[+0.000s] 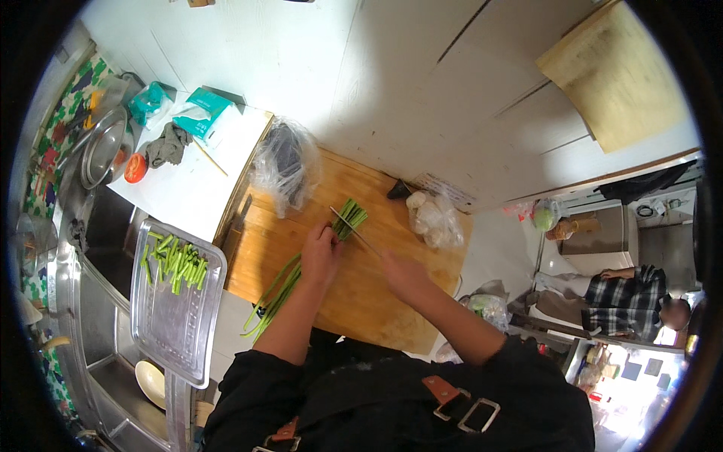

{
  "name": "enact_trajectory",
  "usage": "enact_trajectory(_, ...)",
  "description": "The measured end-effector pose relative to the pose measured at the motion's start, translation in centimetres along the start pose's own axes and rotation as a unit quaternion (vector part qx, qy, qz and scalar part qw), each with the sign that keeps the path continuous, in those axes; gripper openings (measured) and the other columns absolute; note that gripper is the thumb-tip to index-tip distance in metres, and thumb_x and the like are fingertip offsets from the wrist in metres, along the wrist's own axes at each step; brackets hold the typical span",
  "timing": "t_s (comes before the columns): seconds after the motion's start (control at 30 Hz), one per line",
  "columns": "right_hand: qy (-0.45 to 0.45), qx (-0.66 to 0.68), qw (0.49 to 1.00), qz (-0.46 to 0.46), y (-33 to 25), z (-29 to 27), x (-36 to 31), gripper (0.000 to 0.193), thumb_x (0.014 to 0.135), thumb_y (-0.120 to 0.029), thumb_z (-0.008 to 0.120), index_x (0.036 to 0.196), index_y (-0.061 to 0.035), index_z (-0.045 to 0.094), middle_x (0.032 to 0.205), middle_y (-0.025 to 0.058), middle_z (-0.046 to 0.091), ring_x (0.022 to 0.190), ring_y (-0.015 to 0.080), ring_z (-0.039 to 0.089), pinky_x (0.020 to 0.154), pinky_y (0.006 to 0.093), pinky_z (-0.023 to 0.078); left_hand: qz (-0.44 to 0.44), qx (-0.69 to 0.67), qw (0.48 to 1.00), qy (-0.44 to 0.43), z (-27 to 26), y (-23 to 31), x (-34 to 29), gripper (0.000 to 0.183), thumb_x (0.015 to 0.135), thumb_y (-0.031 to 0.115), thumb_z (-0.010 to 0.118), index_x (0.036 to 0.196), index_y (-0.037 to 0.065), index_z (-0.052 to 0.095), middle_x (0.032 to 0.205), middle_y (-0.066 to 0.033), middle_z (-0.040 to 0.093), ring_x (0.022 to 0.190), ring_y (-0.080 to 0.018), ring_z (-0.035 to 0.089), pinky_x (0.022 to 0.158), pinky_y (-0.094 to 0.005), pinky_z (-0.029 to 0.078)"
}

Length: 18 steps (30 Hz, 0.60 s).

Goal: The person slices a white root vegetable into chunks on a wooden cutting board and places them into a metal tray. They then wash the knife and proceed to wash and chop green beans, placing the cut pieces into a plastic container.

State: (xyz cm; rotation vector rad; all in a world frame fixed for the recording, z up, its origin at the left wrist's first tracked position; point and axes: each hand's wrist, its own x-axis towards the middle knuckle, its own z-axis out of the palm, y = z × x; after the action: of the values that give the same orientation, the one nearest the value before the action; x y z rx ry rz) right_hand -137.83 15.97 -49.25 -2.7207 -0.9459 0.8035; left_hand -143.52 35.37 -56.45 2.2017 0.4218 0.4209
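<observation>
On the wooden cutting board (376, 301) lies a bunch of long green stalks that look like garlic scapes (352, 214). My left hand (322, 251) is closed round the bunch and presses it to the board. The stalks' thin ends (280, 295) trail past my left forearm to the board's near left edge. A kitchen knife (357, 232) is gripped in my right hand (405, 276), its narrow blade lying across the bunch just beyond my left fingers. Cut green pieces (179, 262) fill the far end of a clear rectangular tray (178, 331) at the left.
Clear plastic bags (286, 162) (437, 218) sit at the board's far left and right; another knife (239, 220) lies by its left edge. A cut tomato (136, 168), grey cloth (169, 145) and sink (102, 316) are leftward. A person in plaid (623, 297) is at the far right.
</observation>
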Motion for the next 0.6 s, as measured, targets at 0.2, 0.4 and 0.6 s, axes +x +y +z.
enact_trajectory(0.2, -0.021, 0.087, 0.995, 0.042, -0.3, 0.2, -0.1, 0.022, 0.094, -0.023, 0.04, 0.106, -0.0049, 0.045, 0.093, 0.0227, 0.064, 0.084, 0.0412, 0.062, 0.07, 0.0537, 0.047, -0.03, -0.027, 0.998, -0.039, -0.4, 0.3, 0.0, 0.02, 0.069, -0.001, 0.07, 0.08, 0.003, 0.053, 0.106, -0.0153, 0.057, 0.097, -0.0364, 0.054, 0.081, -0.0406, 0.046)
enact_trajectory(0.4, 0.038, 0.06, 0.997, -0.031, 3.1, -0.6, -8.8, 0.026, 0.088, -0.024, 0.053, 0.111, -0.0127, 0.048, 0.089, 0.0145, 0.062, 0.08, 0.0355, 0.063, 0.066, 0.0466, 0.049, 0.022, -0.007, 1.0, 0.009, -0.1, -0.6, -0.3, 0.023, 0.068, -0.002, 0.071, 0.081, 0.004, 0.053, 0.105, -0.0145, 0.057, 0.095, -0.0354, 0.054, 0.08, -0.0401, 0.046)
enact_trajectory(0.6, 0.103, -0.037, 0.98, -0.165, 8.8, 4.2, -11.1, 0.035, 0.08, -0.023, 0.066, 0.113, -0.0162, 0.057, 0.087, 0.0068, 0.058, 0.082, 0.0289, 0.06, 0.067, 0.0424, 0.05, 0.031, -0.013, 0.999, -0.011, -0.2, -0.3, -0.1, 0.024, 0.068, 0.001, 0.072, 0.082, 0.004, 0.053, 0.108, -0.0147, 0.057, 0.097, -0.0362, 0.054, 0.082, -0.0403, 0.046)
